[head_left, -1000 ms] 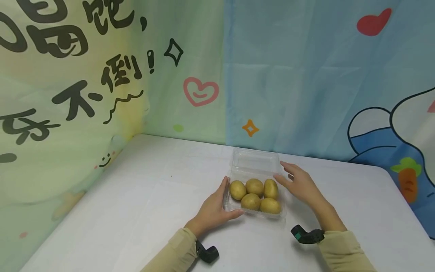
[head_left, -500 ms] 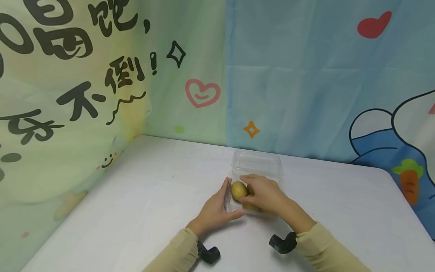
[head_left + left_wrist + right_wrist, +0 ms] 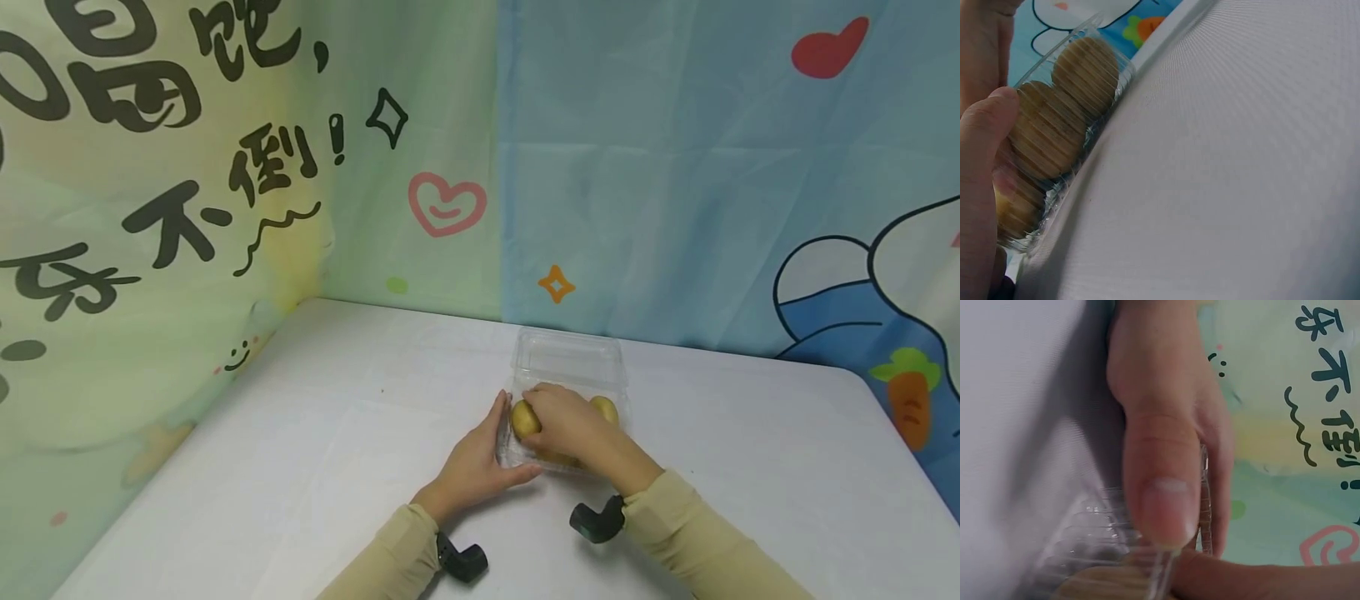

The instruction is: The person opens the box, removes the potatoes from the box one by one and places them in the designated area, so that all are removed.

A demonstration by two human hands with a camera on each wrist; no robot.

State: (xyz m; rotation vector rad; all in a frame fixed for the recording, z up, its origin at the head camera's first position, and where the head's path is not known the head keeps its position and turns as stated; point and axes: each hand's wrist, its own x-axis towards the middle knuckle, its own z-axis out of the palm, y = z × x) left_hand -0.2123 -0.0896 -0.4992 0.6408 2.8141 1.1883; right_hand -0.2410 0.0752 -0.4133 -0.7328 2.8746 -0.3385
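Observation:
A clear plastic box [image 3: 570, 358] stands on the table with its lid folded back. My left hand [image 3: 471, 467] grips its near left corner, fingers along the left side and thumb [image 3: 1166, 509] at the front wall. Over the box, my right hand [image 3: 573, 427] pinches the leftmost potato [image 3: 525, 419] between thumb and fingers. Another potato [image 3: 604, 409] shows behind the right hand. Through the box's ribbed front wall, the left wrist view shows more potatoes [image 3: 1047, 131]. The right hand hides much of the contents.
A white table [image 3: 360, 417] lies under the box. Cloth backdrops [image 3: 645, 167] with printed drawings hang behind and at the left. Each wrist wears a small black camera [image 3: 462, 562].
My right hand has come from the box's right side across to the leftmost potato, and its fingers have drawn together on it. The left hand stays at the box.

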